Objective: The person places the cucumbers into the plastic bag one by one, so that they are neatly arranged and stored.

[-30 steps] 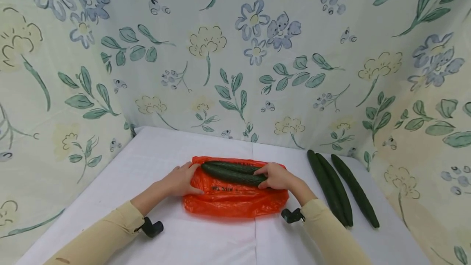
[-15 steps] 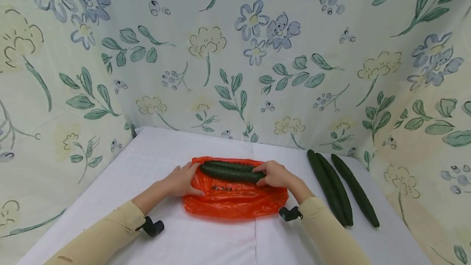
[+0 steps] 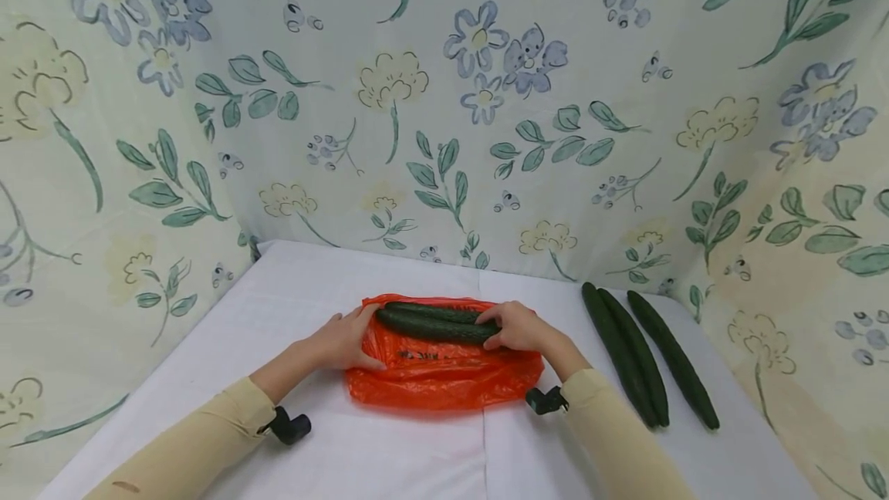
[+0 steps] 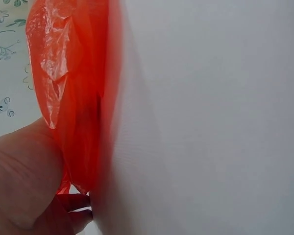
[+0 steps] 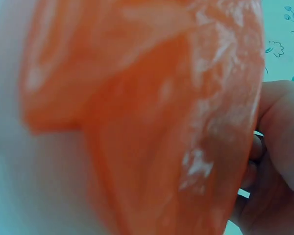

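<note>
Both hands grip: right hand (image 3: 517,328) curls round two cucumbers (image 3: 430,321), left hand (image 3: 343,339) holds orange bag (image 3: 444,376) down so it stays put, mid-table (image 3: 389,454), w/ 3 more cucumbers (image 3: 642,353) by right edge.

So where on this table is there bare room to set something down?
Bare cloth lies left of the left hand, behind the orange bag toward the curtain, and along the near edge. The right side is crowded by three loose cucumbers.
</note>
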Demonstrator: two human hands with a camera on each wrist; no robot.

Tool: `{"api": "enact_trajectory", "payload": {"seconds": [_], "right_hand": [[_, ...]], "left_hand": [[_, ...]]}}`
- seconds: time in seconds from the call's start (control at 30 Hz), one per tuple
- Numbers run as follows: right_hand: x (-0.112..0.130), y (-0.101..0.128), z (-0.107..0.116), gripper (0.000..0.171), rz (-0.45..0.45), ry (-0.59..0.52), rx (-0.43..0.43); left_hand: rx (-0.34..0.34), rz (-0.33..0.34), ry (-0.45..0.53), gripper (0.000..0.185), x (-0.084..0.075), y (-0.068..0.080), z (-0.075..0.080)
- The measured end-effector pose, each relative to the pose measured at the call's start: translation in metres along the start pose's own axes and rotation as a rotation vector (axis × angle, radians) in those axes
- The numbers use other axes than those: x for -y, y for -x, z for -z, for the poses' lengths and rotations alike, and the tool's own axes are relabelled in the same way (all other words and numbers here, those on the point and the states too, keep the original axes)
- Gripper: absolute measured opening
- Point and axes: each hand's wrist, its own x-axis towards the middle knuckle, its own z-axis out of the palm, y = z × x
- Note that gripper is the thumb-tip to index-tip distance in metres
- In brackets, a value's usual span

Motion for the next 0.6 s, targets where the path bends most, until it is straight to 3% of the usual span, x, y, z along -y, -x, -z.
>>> {"api": "enact_trajectory", "payload": {"seconds": [0.33, 0.6], "right_hand": [[-0.040, 0.009, 0.010, 0.024, 0.022, -0.150, -0.094], [-0.063, 0.021, 0.018, 0.026, -0.043, -0.208, -0.166]], "left_hand": [[-0.019, 0.018, 0.036, 0.119, -0.003, -0.002, 0.001], [-0.050, 0.022, 0.041, 0.107, -0.002, 0.001, 0.002]]}}
